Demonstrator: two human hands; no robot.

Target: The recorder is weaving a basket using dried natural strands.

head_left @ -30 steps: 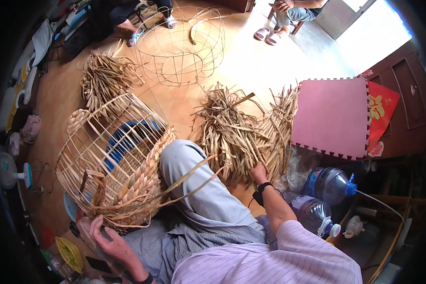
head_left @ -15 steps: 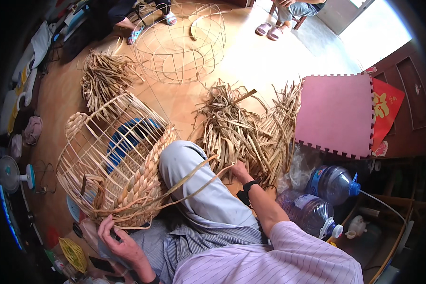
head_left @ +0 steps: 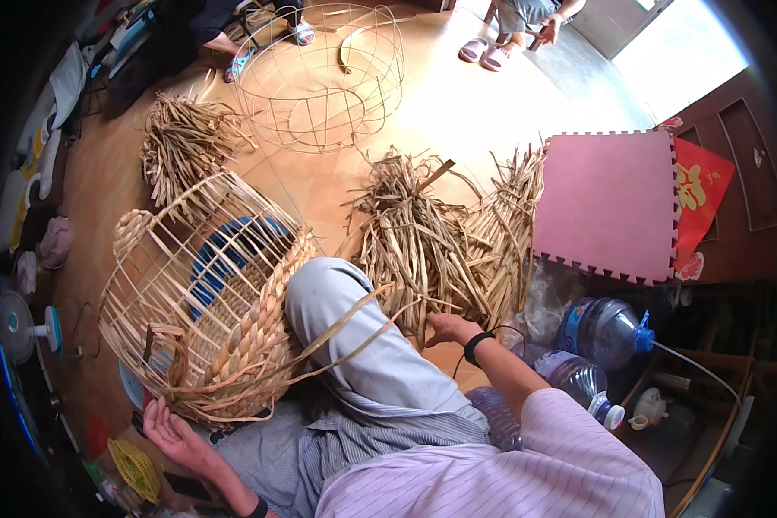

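My left hand (head_left: 174, 436) is at the lower edge of the half-woven basket (head_left: 207, 285), fingers loosely bent and apart. The basket leans on its side against my raised knee (head_left: 337, 293), with braided rim and loose strands trailing to the right; a blue object (head_left: 203, 285) shows through its ribs. To the right of my knee, my right hand (head_left: 442, 330) has its fingers closed on dried leaf strips at the bottom of a large loose heap (head_left: 406, 242). Another bundle of strips (head_left: 186, 142) lies behind the basket.
A round wire frame (head_left: 319, 78) lies beyond. Two people (head_left: 211, 26) (head_left: 527, 22) sit at the back. A pink foam mat (head_left: 604, 203) leans at a door (head_left: 738, 173). Water bottles (head_left: 604, 337) lie right; a fan (head_left: 22, 324) and yellow basket (head_left: 134, 466) are left.
My right hand has shifted left and lower along the strips. My left hand has moved slightly left. The right-hand person's hand has dropped from the lap to beside the chair.
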